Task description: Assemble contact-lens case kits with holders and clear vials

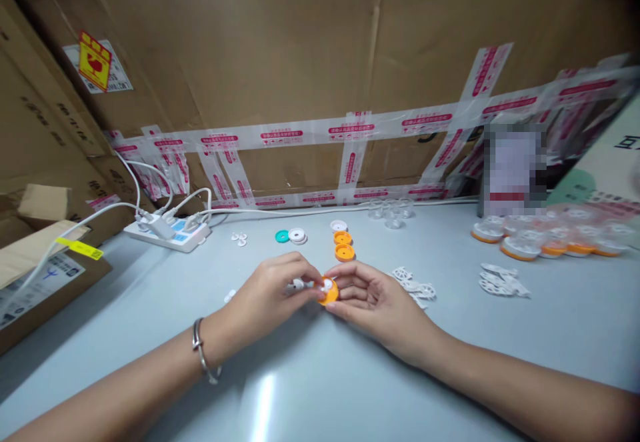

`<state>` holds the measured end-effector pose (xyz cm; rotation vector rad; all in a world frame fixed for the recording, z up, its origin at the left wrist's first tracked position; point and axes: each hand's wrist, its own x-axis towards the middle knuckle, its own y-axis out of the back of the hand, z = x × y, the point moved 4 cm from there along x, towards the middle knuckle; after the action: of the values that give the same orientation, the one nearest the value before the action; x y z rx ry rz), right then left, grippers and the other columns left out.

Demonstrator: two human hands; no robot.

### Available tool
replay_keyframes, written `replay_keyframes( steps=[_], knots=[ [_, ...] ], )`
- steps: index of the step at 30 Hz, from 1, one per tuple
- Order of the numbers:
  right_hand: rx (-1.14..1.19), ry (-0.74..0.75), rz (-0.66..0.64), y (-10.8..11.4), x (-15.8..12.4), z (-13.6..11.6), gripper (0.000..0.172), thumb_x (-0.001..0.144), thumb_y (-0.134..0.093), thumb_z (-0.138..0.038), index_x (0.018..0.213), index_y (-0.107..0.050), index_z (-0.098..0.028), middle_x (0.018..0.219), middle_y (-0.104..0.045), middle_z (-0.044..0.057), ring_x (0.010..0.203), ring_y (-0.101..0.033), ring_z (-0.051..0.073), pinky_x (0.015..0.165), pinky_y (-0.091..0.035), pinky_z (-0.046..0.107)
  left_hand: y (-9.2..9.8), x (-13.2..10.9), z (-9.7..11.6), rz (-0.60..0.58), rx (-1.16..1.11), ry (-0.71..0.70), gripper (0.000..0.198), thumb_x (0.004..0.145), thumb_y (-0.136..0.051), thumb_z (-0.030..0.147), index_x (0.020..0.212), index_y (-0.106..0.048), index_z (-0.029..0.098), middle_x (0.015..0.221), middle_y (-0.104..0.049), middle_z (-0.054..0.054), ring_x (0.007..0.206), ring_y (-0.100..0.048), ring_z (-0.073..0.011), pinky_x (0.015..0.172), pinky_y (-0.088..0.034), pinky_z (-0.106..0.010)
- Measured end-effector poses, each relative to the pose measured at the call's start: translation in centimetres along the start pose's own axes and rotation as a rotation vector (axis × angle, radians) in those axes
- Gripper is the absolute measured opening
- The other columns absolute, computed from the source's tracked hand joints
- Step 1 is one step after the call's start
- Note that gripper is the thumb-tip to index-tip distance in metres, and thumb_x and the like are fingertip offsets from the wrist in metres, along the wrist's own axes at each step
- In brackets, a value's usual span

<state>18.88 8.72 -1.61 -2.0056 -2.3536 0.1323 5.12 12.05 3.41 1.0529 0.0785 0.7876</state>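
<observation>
My right hand (377, 299) grips a round orange plastic disc (331, 297) by its edge, thumb below and fingers above. On the disc's face lies a small white plastic part (327, 285). The thumb and fingertips of my left hand (280, 285) pinch at this white part from the left, partly covering it. Just beyond my hands, two shallow orange discs (344, 252) and a white disc (339, 226) form a short row. White openwork plastic pieces (413, 285) lie beside my right hand, and small white bits (230, 295) lie left of my left wrist.
Finished-looking orange-and-white rounds with clear domes (555, 232) crowd the right side. Nearer are more white pieces (503, 281). Clear cups (393, 212) stand at the back. A teal disc (283, 236), small white knobs (240, 237) and a power strip (170, 230) are leftward. Cardboard (300, 49) walls the back.
</observation>
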Motion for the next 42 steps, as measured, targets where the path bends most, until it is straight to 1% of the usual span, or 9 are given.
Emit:
replay_keyframes(
  steps=[6,15,18,28,32,35,38,40,42],
  knots=[
    [-0.002,-0.019,-0.015,-0.2,-0.1,-0.1,0.031,0.062,-0.071,-0.024,0.089,-0.055,-0.019,0.079,-0.063,-0.001,0.076,-0.063,0.012,0.076,-0.05,0.026,-0.3,-0.5,0.5,0.015,0.116,-0.047,0.012,0.082,-0.054,0.02,0.081,-0.065,0.014,0.075,-0.065,-0.005,0.065,-0.059,-0.0131,0.06,-0.047,-0.024],
    [0.094,-0.036,0.009,0.4,0.3,-0.1,0.039,0.058,-0.075,-0.029,0.091,-0.058,-0.018,0.08,-0.064,0.0,0.074,-0.063,0.012,0.077,-0.05,0.027,0.0,-1.2,1.5,0.185,0.393,-0.384,0.011,0.083,-0.05,0.014,0.086,-0.061,0.017,0.083,-0.07,-0.004,0.071,-0.064,-0.014,0.064,-0.046,-0.027],
    [0.127,-0.037,0.016,0.4,0.4,-0.2,0.04,0.056,-0.077,-0.03,0.09,-0.058,-0.018,0.079,-0.065,0.0,0.073,-0.063,0.012,0.077,-0.05,0.027,0.0,-1.3,2.1,0.176,0.465,-0.471,0.013,0.084,-0.049,0.012,0.09,-0.059,0.019,0.087,-0.07,-0.004,0.079,-0.063,-0.0146,0.067,-0.042,-0.029],
    [0.146,-0.02,0.019,0.4,0.1,-0.4,0.036,0.058,-0.076,-0.025,0.09,-0.06,-0.019,0.077,-0.066,0.0,0.076,-0.063,0.012,0.077,-0.05,0.026,0.5,-1.2,2.2,0.066,0.559,-0.545,0.019,0.083,-0.049,0.008,0.096,-0.058,0.019,0.086,-0.069,-0.006,0.085,-0.06,-0.0194,0.069,-0.034,-0.034],
    [0.106,-0.006,0.037,0.4,0.2,-0.4,0.036,0.058,-0.075,-0.026,0.09,-0.06,-0.019,0.078,-0.067,0.001,0.077,-0.063,0.013,0.079,-0.05,0.029,1.0,-1.0,2.0,0.084,0.473,-0.505,0.016,0.082,-0.049,0.009,0.093,-0.058,0.017,0.087,-0.068,-0.006,0.084,-0.06,-0.0191,0.072,-0.037,-0.033],
    [0.058,-0.017,0.081,0.6,0.2,-0.5,0.038,0.058,-0.075,-0.028,0.091,-0.06,-0.018,0.079,-0.067,0.002,0.078,-0.064,0.015,0.082,-0.05,0.031,2.0,-0.4,0.9,0.082,0.322,-0.287,0.011,0.084,-0.048,0.015,0.09,-0.057,0.016,0.086,-0.065,-0.006,0.083,-0.059,-0.0176,0.073,-0.041,-0.032],
    [0.036,-0.041,0.129,0.7,0.2,-0.5,0.039,0.057,-0.075,-0.03,0.089,-0.06,-0.017,0.08,-0.067,0.003,0.077,-0.064,0.015,0.081,-0.05,0.032,1.9,-0.3,-0.8,-0.125,0.275,-0.049,0.025,0.083,-0.051,0.026,0.106,-0.054,0.017,0.102,-0.058,-0.009,0.094,-0.055,-0.021,0.08,-0.044,-0.034],
    [0.028,-0.033,0.137,0.8,0.3,-0.5,0.038,0.056,-0.075,-0.03,0.088,-0.059,-0.017,0.08,-0.067,0.003,0.076,-0.064,0.015,0.079,-0.051,0.031,1.6,-0.5,-1.5,-0.26,0.283,-0.002,0.036,0.081,-0.053,0.027,0.116,-0.05,0.019,0.111,-0.054,-0.01,0.1,-0.053,-0.0227,0.083,-0.044,-0.035],
    [0.018,-0.007,0.13,0.7,0.3,-0.5,0.036,0.057,-0.075,-0.029,0.088,-0.058,-0.018,0.08,-0.067,0.002,0.076,-0.063,0.014,0.077,-0.051,0.029,1.2,-0.6,-1.8,-0.336,0.279,0.003,0.033,0.083,-0.051,0.024,0.115,-0.051,0.021,0.108,-0.055,-0.009,0.095,-0.055,-0.0213,0.08,-0.046,-0.034]
  ],
)
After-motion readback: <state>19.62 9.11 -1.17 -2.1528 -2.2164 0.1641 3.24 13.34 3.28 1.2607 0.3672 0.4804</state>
